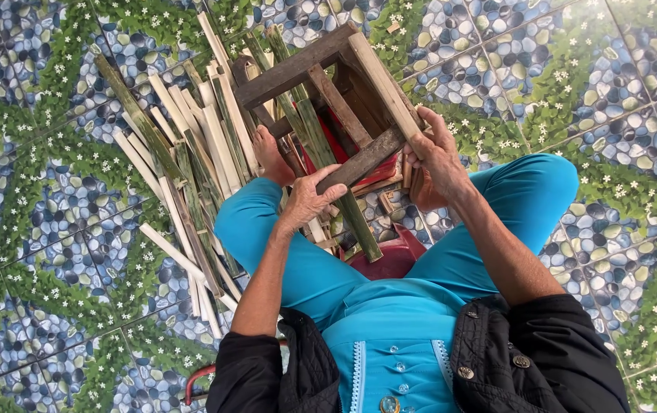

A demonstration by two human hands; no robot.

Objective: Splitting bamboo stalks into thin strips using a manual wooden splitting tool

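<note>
Beyond my left hand (307,200) a heap of split bamboo strips (191,168) lies ready on the floor. That hand curls its fingers over a green bamboo length (340,176) leaning in the wooden stool frame (321,69). My right hand (437,157) grips the frame's near rail. This piece looks unsplit yet.

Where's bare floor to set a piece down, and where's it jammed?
Free: the tiled floor right of the wooden frame and the right knee, and the floor left of the bamboo strip pile. Crowded: the pile beside the left leg, and between the knees, where the left hand and right hand grip the frame over split bamboo.
</note>
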